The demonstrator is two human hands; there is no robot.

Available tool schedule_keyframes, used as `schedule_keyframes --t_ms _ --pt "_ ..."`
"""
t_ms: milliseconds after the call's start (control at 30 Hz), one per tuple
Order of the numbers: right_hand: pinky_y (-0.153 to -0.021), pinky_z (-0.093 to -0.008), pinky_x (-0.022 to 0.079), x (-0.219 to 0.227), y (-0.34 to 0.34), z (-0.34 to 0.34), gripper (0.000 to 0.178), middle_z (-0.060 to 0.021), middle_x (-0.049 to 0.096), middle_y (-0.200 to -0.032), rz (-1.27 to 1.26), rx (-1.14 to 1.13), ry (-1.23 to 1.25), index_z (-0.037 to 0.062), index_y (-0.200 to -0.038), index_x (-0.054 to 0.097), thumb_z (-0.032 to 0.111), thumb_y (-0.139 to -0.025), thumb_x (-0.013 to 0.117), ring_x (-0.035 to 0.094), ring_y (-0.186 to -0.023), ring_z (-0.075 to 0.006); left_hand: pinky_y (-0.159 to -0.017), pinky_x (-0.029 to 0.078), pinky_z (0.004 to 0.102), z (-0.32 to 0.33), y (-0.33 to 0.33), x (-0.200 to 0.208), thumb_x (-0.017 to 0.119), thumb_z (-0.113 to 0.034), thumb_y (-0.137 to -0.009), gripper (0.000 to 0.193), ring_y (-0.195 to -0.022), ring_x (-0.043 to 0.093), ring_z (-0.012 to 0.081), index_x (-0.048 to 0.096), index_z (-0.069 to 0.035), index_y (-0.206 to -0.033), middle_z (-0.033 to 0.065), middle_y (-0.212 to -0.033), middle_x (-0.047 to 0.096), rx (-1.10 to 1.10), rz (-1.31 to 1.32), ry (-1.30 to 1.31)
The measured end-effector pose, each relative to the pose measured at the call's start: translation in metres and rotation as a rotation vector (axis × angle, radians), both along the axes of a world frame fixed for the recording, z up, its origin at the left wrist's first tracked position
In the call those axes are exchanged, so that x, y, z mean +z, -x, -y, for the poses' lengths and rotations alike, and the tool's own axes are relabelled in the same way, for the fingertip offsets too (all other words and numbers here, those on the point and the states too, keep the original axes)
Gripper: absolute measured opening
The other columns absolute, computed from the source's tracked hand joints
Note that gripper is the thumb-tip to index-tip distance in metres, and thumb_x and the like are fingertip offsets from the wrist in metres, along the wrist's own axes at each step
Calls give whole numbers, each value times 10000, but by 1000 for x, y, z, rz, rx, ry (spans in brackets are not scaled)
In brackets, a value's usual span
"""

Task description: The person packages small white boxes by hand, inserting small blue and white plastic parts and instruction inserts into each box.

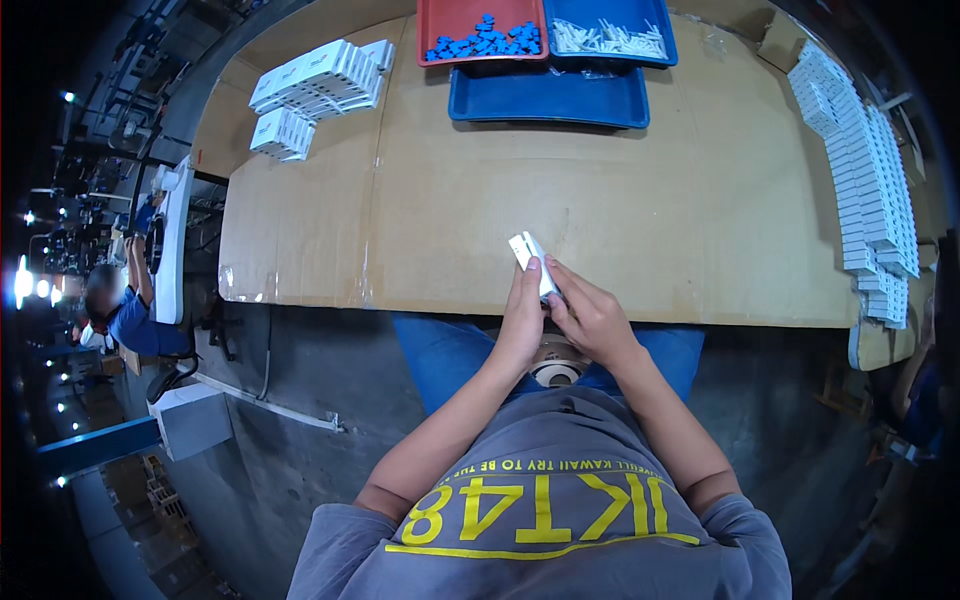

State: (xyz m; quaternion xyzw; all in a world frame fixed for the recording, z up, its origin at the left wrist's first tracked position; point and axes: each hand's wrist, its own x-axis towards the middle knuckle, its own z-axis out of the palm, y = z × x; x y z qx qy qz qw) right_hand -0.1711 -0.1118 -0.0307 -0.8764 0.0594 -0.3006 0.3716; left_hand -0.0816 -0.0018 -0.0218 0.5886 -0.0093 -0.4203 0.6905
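Close to the table's near edge, a small white plastic housing (522,245) is held between both hands, its far end pointing up the table. My left hand (524,312) is closed along its left side, with the thumb lying on it. My right hand (596,318) grips the opposite side with bent fingers. Part of the piece is covered by the fingers, so its lower end is hard to make out.
At the back stand a red tray (430,50) of small blue parts, a blue tray (660,55) of white sticks, and another blue tray (550,100) in front. Stacked white housings sit at far left (320,80) and right (850,160). A person (140,325) works at left.
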Motion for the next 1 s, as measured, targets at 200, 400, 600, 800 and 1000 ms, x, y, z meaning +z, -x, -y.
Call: schedule_keyframes --t_ms 200,400,600,800,1000 --pt "-858 -391 615 0 4 -6 402 -260 699 -1268 -78 -12 -67 -60 -1387 606 52 -1001 610 752 -1018 -365 -806 447 280 2 3 -3 397 -498 -1129 498 -928 516 103 537 -53 -1306 16 -1019 550 -25 9 40" --pt "-723 -395 622 -4 5 -10 398 -277 713 -1209 -40 -27 -37 -86 -1367 605 73 -1002 611 762 -829 -331 -813 443 276 -1 3 3 401 -468 -1136 445 -905 514 98 566 -60 -1205 5 -991 549 -21 1 18" --pt "-678 -383 597 -7 5 -14 389 -242 748 -1072 -12 -33 15 -72 -1387 611 71 -1026 585 737 -745 -311 -752 460 274 -5 3 5 412 -456 -1133 426 -853 533 98 575 -64 -1154 4 -961 558 -7 -23 10" --pt "-660 -399 591 -10 3 -22 363 -259 744 -1027 1 -53 20 -77 -1353 634 86 -1032 587 735 -722 -318 -739 490 277 -9 2 5 392 -473 -1130 457 -871 580 98 583 -58 -1134 20 -965 603 -5 -36 -19" --pt "-627 -415 601 -8 5 -32 358 -258 746 -1015 -87 -95 14 -116 -1285 641 95 -996 635 741 -710 -328 -674 443 268 -10 -1 3 407 -525 -1108 470 -800 548 77 586 -92 -1142 -10 -901 584 -32 -93 -88"
